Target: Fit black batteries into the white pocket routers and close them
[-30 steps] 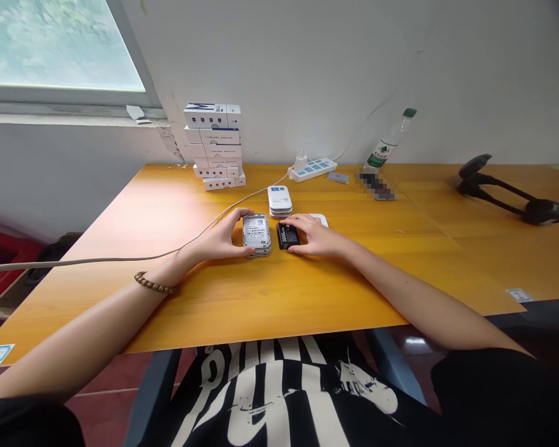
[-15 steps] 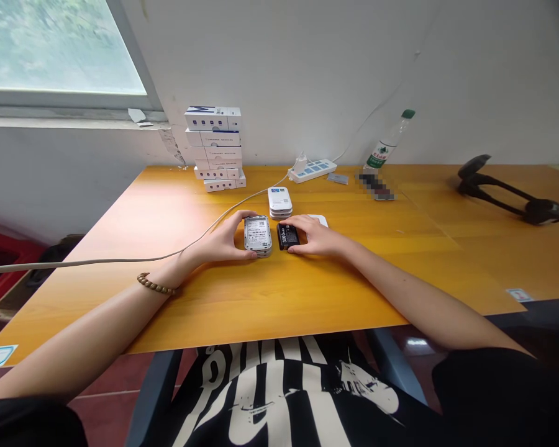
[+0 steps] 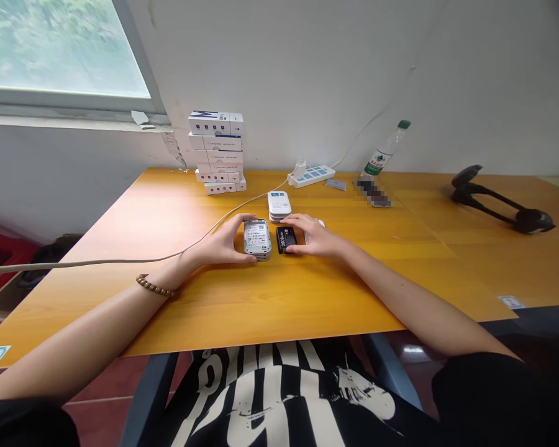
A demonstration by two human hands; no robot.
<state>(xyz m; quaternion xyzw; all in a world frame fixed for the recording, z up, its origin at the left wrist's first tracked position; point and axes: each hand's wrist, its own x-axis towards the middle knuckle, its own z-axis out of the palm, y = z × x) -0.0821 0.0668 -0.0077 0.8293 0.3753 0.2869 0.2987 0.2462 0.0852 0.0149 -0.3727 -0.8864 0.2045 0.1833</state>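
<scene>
The left hand (image 3: 221,244) grips the open-backed silver device (image 3: 257,239) by its sides, keeping it flat on the yellow wooden table (image 3: 307,298), while the right hand (image 3: 315,238) curls around the black battery (image 3: 286,239) just right of it.

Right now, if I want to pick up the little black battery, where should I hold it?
Probably pinch the black battery by its short near and far ends, coming from the right with your right hand. It lies flat and thin on the table, so its edges are low, and the silver device sits close along its left side, leaving little room for fingers there.
</scene>
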